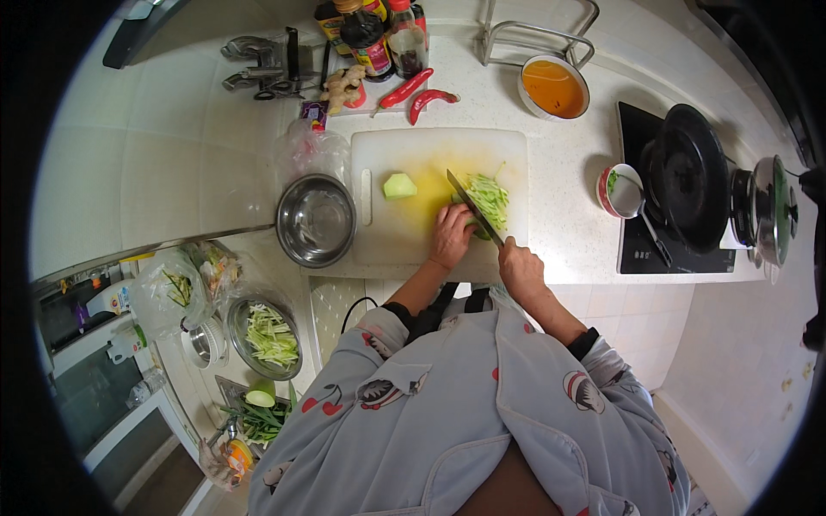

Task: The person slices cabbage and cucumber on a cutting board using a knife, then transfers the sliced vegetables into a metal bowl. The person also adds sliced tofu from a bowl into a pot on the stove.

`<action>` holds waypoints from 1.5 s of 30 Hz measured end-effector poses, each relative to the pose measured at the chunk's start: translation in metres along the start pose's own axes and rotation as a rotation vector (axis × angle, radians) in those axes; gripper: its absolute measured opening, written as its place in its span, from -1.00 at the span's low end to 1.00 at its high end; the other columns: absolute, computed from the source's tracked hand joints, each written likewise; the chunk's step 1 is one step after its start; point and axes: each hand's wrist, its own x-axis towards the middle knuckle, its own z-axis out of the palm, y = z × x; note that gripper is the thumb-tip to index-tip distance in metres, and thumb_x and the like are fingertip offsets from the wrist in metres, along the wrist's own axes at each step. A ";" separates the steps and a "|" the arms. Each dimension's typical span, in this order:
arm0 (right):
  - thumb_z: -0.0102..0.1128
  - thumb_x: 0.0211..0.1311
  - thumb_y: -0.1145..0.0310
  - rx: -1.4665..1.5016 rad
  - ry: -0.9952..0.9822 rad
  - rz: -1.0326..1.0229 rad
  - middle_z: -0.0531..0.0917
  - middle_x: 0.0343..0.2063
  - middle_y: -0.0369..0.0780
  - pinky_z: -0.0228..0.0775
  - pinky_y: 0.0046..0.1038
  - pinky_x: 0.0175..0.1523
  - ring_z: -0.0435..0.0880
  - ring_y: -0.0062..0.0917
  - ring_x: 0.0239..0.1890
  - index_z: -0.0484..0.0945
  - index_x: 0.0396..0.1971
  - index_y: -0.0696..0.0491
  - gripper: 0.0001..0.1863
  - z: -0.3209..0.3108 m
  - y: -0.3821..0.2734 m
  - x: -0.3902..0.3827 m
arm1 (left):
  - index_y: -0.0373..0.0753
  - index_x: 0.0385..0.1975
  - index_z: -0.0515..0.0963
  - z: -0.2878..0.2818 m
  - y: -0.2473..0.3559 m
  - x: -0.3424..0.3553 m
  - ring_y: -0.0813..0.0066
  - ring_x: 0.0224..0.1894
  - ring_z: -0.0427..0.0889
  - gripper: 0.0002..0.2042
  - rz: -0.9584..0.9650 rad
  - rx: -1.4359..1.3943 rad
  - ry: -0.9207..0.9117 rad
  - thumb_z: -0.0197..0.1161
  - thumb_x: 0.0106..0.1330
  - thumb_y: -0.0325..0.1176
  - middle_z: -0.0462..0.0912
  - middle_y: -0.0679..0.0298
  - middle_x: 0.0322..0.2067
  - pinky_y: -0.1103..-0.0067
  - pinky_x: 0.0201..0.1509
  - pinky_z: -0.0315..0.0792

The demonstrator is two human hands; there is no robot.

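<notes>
My right hand [521,270] is closed round the handle of a kitchen knife [471,204]. Its blade slants up and left across a white cutting board [387,236]. Left of the blade, the bent fingers of my left hand [453,234] press down on a pale green vegetable piece, mostly hidden under them. Thin green shreds [488,203] lie heaped against the blade's right side. Apart from both hands, a chunk of the same pale green vegetable [399,186] sits on the board's left half. Yellowish stains mark the board's middle.
Left of the board stands a steel bowl [316,221]. Behind it lie red chillies [433,105], ginger [342,89] and sauce bottles [366,39]. A bowl of orange liquid [553,88] is at the back; a black wok [686,178] is right. Shreds fill another bowl [296,363] lower left.
</notes>
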 end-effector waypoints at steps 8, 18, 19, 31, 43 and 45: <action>0.00 0.34 0.22 0.083 0.112 -0.031 0.58 -0.70 0.03 0.47 -0.09 -0.51 0.62 -0.06 -0.61 0.40 -0.41 0.11 -0.75 0.032 0.007 0.014 | -0.27 -0.24 0.50 0.002 0.002 -0.003 0.11 -0.03 0.42 -0.73 0.001 0.047 -0.004 0.32 0.02 -0.49 0.49 0.16 -0.10 0.32 0.07 0.33; 0.01 0.35 0.20 0.173 0.115 -0.050 0.58 -0.70 0.01 0.44 -0.09 -0.50 0.61 -0.06 -0.61 0.40 -0.42 0.12 -0.72 -0.014 0.012 -0.003 | -0.29 -0.24 0.50 -0.010 0.007 0.000 0.13 -0.07 0.44 -0.70 0.021 -0.005 0.053 0.33 -0.02 -0.57 0.50 0.17 -0.15 0.33 0.02 0.34; 0.01 0.35 0.20 0.162 0.114 -0.052 0.58 -0.70 0.01 0.44 -0.09 -0.50 0.61 -0.06 -0.62 0.40 -0.42 0.12 -0.72 -0.015 0.011 -0.005 | -0.29 -0.24 0.50 -0.012 0.006 0.000 0.13 -0.08 0.45 -0.70 0.031 0.005 0.055 0.32 -0.02 -0.57 0.50 0.16 -0.15 0.34 0.01 0.35; -0.04 0.34 0.27 0.095 0.054 -0.023 0.59 -0.68 0.05 0.50 -0.09 -0.46 0.63 -0.02 -0.59 0.42 -0.42 0.13 -0.76 -0.010 0.001 -0.010 | -0.32 -0.27 0.51 -0.015 -0.004 0.002 0.12 -0.11 0.48 -0.74 0.057 -0.001 0.015 0.29 -0.01 -0.59 0.53 0.15 -0.18 0.35 -0.04 0.40; -0.01 0.34 0.24 0.157 0.181 -0.056 0.56 -0.71 0.04 0.45 -0.07 -0.50 0.60 -0.04 -0.63 0.41 -0.42 0.12 -0.75 0.024 -0.012 0.030 | -0.28 -0.27 0.51 -0.010 -0.014 0.000 0.12 -0.12 0.48 -0.73 0.047 -0.032 0.020 0.29 -0.03 -0.60 0.53 0.16 -0.17 0.35 -0.03 0.41; -0.01 0.35 0.24 0.152 0.154 -0.054 0.57 -0.70 0.03 0.46 -0.09 -0.50 0.60 -0.06 -0.63 0.41 -0.40 0.12 -0.76 0.014 -0.009 0.024 | -0.28 -0.27 0.51 -0.010 -0.013 0.000 0.12 -0.11 0.48 -0.72 0.042 -0.038 0.015 0.30 -0.04 -0.61 0.52 0.16 -0.17 0.35 -0.03 0.40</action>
